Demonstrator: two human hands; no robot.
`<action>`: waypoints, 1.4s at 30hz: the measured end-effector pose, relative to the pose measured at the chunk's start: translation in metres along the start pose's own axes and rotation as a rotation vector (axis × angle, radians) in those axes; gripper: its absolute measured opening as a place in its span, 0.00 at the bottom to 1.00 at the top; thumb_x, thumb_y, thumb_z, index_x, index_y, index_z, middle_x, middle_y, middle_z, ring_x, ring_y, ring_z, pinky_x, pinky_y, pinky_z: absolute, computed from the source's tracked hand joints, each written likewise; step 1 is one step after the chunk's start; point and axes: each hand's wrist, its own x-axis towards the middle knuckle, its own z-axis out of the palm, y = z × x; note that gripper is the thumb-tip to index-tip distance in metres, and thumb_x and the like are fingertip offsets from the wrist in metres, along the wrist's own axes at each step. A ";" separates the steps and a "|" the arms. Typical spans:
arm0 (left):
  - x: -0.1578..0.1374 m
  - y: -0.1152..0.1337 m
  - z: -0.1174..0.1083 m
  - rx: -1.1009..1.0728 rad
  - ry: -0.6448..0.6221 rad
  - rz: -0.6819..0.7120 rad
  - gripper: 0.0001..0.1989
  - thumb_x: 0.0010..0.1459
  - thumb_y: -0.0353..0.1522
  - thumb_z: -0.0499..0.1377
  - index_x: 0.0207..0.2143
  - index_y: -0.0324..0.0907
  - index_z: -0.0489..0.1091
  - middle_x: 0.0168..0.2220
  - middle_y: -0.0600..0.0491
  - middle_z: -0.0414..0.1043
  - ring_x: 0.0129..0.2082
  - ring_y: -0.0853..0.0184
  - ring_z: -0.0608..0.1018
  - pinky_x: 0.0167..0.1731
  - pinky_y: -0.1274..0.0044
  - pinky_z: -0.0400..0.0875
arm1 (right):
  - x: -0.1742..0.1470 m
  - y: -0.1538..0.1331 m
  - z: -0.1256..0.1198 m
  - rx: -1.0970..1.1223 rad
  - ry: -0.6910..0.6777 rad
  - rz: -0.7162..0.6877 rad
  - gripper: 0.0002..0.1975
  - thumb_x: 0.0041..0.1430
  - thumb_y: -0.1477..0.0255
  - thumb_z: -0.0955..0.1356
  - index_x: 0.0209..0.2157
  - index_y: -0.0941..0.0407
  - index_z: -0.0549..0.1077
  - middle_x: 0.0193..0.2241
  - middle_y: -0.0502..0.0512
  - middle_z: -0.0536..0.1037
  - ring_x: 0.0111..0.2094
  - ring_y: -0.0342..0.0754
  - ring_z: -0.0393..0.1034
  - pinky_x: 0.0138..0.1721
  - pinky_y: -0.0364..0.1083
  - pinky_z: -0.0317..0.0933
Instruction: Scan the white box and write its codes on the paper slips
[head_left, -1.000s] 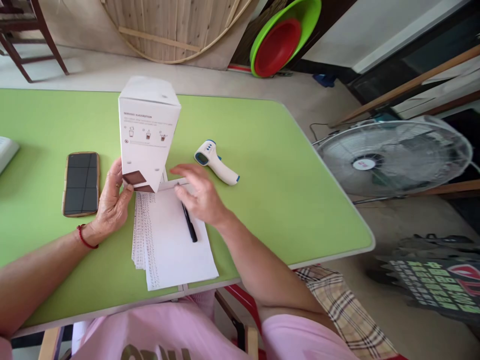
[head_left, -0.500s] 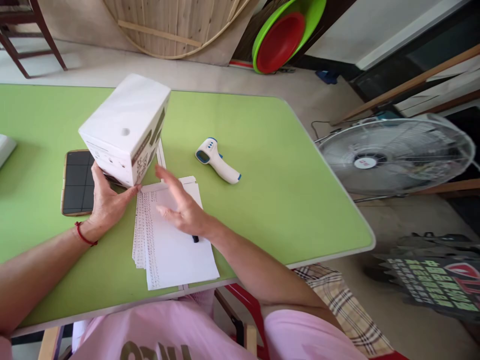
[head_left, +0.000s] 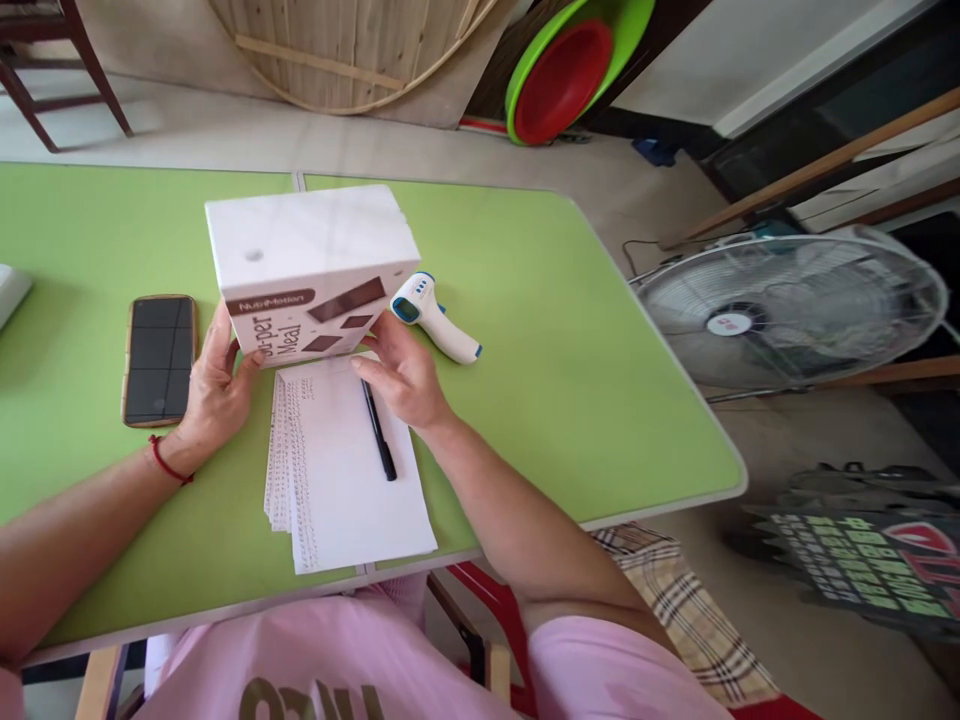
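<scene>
A white cardboard box (head_left: pixel 315 235) with brown print on its near side is held between both hands above the table. My left hand (head_left: pixel 219 385) grips its lower left corner, thumb on the printed face. At the lower right end my right hand (head_left: pixel 405 375) is closed on it, with some fingers hidden behind the box. Below lies a stack of paper sheets (head_left: pixel 360 510) with handwriting down the left side. A black pen (head_left: pixel 379 430) rests on the top sheet. Beside my right hand lies a white and blue infrared thermometer (head_left: pixel 439 320).
A phone (head_left: pixel 159 360) lies left of my left hand on the green table (head_left: pixel 585 400). A white object (head_left: pixel 11 295) shows at the far left edge. Off the table's right side stands a fan (head_left: pixel 787 315); a dark chair (head_left: pixel 67 75) is at the back left.
The box has turned so its printed side faces me, and it sits further right. My right hand has moved from open beside the box to holding it, uncovering the pen.
</scene>
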 end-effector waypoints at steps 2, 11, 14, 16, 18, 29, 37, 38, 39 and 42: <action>0.002 -0.005 -0.003 -0.038 0.036 -0.041 0.21 0.64 0.44 0.60 0.58 0.51 0.68 0.58 0.50 0.68 0.63 0.54 0.68 0.63 0.59 0.68 | -0.001 -0.004 -0.001 -0.077 -0.017 -0.020 0.31 0.59 0.57 0.67 0.61 0.52 0.61 0.62 0.63 0.69 0.58 0.56 0.69 0.58 0.58 0.68; -0.004 -0.009 0.002 -0.048 0.266 -0.113 0.21 0.53 0.38 0.70 0.41 0.47 0.61 0.37 0.55 0.62 0.32 0.72 0.70 0.28 0.79 0.70 | -0.008 -0.034 -0.025 -0.942 -0.209 0.366 0.15 0.53 0.63 0.74 0.39 0.55 0.71 0.26 0.53 0.78 0.29 0.54 0.73 0.33 0.52 0.65; -0.010 0.010 0.006 -0.048 0.230 -0.007 0.20 0.54 0.35 0.68 0.36 0.46 0.56 0.34 0.57 0.56 0.25 0.76 0.63 0.23 0.80 0.63 | -0.010 -0.041 -0.022 -0.983 -0.299 0.287 0.08 0.54 0.74 0.69 0.38 0.55 0.71 0.26 0.52 0.77 0.26 0.49 0.70 0.30 0.47 0.58; -0.012 0.023 0.007 0.075 0.136 0.146 0.16 0.57 0.33 0.66 0.35 0.45 0.57 0.32 0.57 0.57 0.24 0.75 0.62 0.23 0.78 0.61 | -0.012 -0.043 -0.021 -0.908 -0.297 0.187 0.08 0.54 0.78 0.65 0.37 0.54 0.72 0.26 0.51 0.77 0.25 0.47 0.68 0.29 0.47 0.56; -0.014 0.031 0.006 0.252 -0.066 0.262 0.10 0.60 0.32 0.63 0.35 0.45 0.61 0.32 0.56 0.62 0.28 0.71 0.67 0.28 0.75 0.66 | -0.013 -0.046 -0.024 -0.702 -0.286 0.076 0.07 0.56 0.76 0.63 0.35 0.54 0.73 0.27 0.51 0.77 0.26 0.45 0.67 0.29 0.46 0.58; -0.025 0.036 0.014 0.818 -0.526 0.054 0.45 0.39 0.52 0.73 0.57 0.42 0.67 0.58 0.37 0.64 0.53 0.40 0.67 0.53 0.51 0.60 | -0.029 -0.047 -0.014 0.156 -0.249 -0.009 0.22 0.53 0.58 0.74 0.48 0.51 0.71 0.35 0.53 0.74 0.35 0.47 0.71 0.38 0.49 0.70; -0.019 0.038 0.013 0.844 -0.559 0.001 0.34 0.51 0.48 0.66 0.53 0.35 0.67 0.54 0.35 0.66 0.51 0.42 0.69 0.49 0.53 0.62 | -0.035 -0.020 0.035 0.001 0.058 0.140 0.13 0.61 0.60 0.64 0.33 0.53 0.74 0.17 0.44 0.62 0.19 0.41 0.55 0.21 0.43 0.55; -0.018 0.037 0.012 0.844 -0.568 0.011 0.29 0.55 0.45 0.63 0.53 0.36 0.67 0.53 0.35 0.66 0.51 0.43 0.69 0.48 0.53 0.62 | -0.035 -0.019 0.038 -0.030 0.068 0.151 0.11 0.59 0.61 0.65 0.31 0.53 0.73 0.17 0.44 0.63 0.19 0.41 0.56 0.22 0.43 0.56; -0.017 0.036 0.010 0.845 -0.574 0.025 0.25 0.57 0.41 0.60 0.52 0.37 0.66 0.53 0.36 0.67 0.50 0.44 0.70 0.47 0.54 0.63 | -0.034 -0.018 0.039 -0.043 0.080 0.157 0.10 0.58 0.62 0.65 0.30 0.53 0.73 0.18 0.44 0.64 0.19 0.40 0.56 0.22 0.43 0.57; -0.016 0.034 0.008 0.859 -0.563 0.068 0.19 0.58 0.34 0.54 0.52 0.39 0.66 0.51 0.38 0.68 0.47 0.47 0.70 0.44 0.56 0.64 | -0.034 -0.016 0.040 -0.019 0.132 0.183 0.07 0.53 0.65 0.68 0.29 0.53 0.70 0.20 0.44 0.68 0.20 0.40 0.59 0.23 0.42 0.58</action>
